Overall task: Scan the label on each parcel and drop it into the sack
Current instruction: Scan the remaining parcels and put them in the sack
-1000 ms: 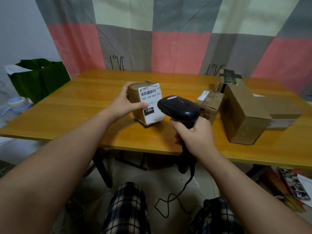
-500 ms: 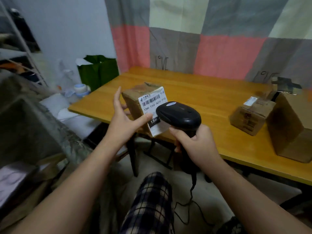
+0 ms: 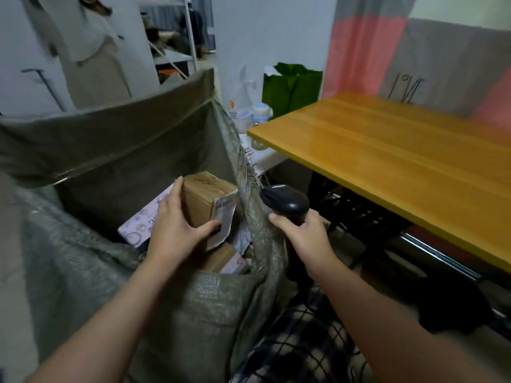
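Brown cardboard parcel (image 3: 206,201), small and box-shaped with a white printed label (image 3: 224,217) wrapped over its near corner, is held inside the open mouth of a grey-green woven plastic sack (image 3: 116,150). The left hand (image 3: 172,229) clamps it, fingers curled over the far side and the thumb pressed against the label edge. Under the parcel, inside the sack, lie a flat white package with a purple pattern (image 3: 143,219) and another brown box with a label (image 3: 224,261).

Just to the right of the sack's frayed rim, the right hand (image 3: 305,239) is wrapped tight around the grip of a black handheld barcode scanner (image 3: 284,201), whose rounded head points towards the sack. The two hands are near each other but apart, with the sack's edge between them.

Further right is the orange-yellow wooden surface (image 3: 401,158), and beyond its far corner stand a dark green paper bag (image 3: 290,91) and some small bottles (image 3: 260,111). Plaid trousers (image 3: 298,344) show at the bottom.
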Available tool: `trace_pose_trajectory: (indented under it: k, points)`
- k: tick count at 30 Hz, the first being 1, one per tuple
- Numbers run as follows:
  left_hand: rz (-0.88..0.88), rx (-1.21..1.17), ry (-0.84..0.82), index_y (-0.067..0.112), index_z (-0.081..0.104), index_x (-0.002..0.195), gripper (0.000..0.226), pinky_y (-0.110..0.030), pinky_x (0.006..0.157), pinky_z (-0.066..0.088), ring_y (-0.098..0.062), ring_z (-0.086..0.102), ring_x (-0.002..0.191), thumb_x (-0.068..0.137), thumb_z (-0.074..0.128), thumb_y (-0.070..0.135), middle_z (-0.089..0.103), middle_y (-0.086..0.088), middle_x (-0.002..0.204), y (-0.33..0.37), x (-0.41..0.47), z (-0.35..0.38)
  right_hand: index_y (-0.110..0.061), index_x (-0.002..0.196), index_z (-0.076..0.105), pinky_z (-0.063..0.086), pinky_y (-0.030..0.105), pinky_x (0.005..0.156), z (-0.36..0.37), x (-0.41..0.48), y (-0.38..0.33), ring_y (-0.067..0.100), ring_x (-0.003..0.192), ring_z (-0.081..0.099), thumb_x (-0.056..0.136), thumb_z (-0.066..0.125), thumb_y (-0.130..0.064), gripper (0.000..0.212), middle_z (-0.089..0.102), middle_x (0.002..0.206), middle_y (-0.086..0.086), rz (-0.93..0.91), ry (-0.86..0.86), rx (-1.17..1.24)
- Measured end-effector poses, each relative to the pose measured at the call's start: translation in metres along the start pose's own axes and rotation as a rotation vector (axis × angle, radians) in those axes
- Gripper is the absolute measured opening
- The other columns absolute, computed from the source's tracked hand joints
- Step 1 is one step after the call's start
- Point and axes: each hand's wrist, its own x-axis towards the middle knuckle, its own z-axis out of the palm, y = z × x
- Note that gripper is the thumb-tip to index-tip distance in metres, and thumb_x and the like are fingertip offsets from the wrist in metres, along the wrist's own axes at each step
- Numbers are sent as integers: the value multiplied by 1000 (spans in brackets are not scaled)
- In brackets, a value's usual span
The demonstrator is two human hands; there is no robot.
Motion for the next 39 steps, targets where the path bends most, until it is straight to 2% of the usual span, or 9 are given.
trace_pose_trajectory:
  k: [2, 5, 8, 14, 17, 21, 25, 30, 39]
  points:
    - [31, 171, -27, 32, 14, 149, 112, -47, 104, 38, -32, 41, 127, 63, 85, 43, 42, -15, 138, -11, 3, -1, -24, 98, 72, 49, 47, 99, 7, 9, 20, 22, 104, 65, 54, 85, -53, 54, 66, 116, 9, 104, -13, 51]
    - [60, 380, -63, 35, 18, 148, 107, -49, 96, 40, -39, 45, 117, 63, 82, 46, 42, -18, 130, -18, 6, -9, -26, 93, 70, 48, 47, 100, 15, 12, 33, 24, 102, 66, 73, 83, -28, 24, 72, 106, 5, 253, -65, 95]
    - [64, 479, -74, 40, 19, 147, 104, -48, 97, 35, -40, 44, 116, 62, 77, 51, 41, -17, 130, -19, 8, -22, -27, 93, 69, 50, 43, 98, 24, 13, 43, 22, 100, 66, 77, 80, -23, 21, 72, 101, 2, 319, -132, 23]
    - [18, 760, -313, 43, 16, 149, 94, -42, 101, 29, -35, 37, 119, 69, 61, 66, 39, -14, 129, -32, -15, -34, -17, 95, 64, 50, 33, 88, 39, 8, 39, 22, 93, 64, 76, 75, -13, 22, 68, 92, 4, 153, 3, -210]
    - [-45, 890, -333, 40, 22, 148, 91, -41, 100, 32, -37, 38, 122, 71, 55, 74, 38, -16, 135, -47, -27, -41, -17, 93, 61, 49, 34, 86, 34, 2, 32, 22, 91, 62, 77, 73, -8, 22, 66, 90, 5, 75, -23, -256]
    - [42, 790, -273, 33, 23, 150, 86, -43, 104, 31, -35, 36, 129, 78, 58, 66, 32, -15, 145, -39, -29, -31, -16, 92, 62, 50, 34, 84, 32, -10, 27, 19, 90, 64, 76, 73, -6, 22, 69, 92, 5, 34, -134, -274]
    - [244, 654, -220, 29, 35, 144, 61, -39, 105, 30, -27, 35, 130, 90, 50, 54, 38, -6, 144, -7, -21, -8, -26, 79, 57, 51, 37, 81, 25, -15, 22, 18, 82, 63, 77, 75, -12, 23, 65, 81, 0, -4, -112, -330]
    - [450, 526, -228, 23, 45, 137, 49, -38, 100, 33, -26, 41, 124, 93, 49, 44, 47, -4, 134, 52, -7, 32, -23, 93, 61, 49, 32, 83, -23, -12, 9, 20, 94, 62, 76, 77, -24, 23, 67, 99, 6, -102, 103, -409]
    - [806, 313, -362, 22, 43, 140, 49, -38, 97, 37, -25, 44, 121, 96, 47, 43, 48, -2, 134, 208, 1, 131, -17, 93, 67, 41, 23, 55, -174, -35, -28, 13, 71, 60, 80, 73, -28, 18, 66, 74, -3, -121, 561, -472]
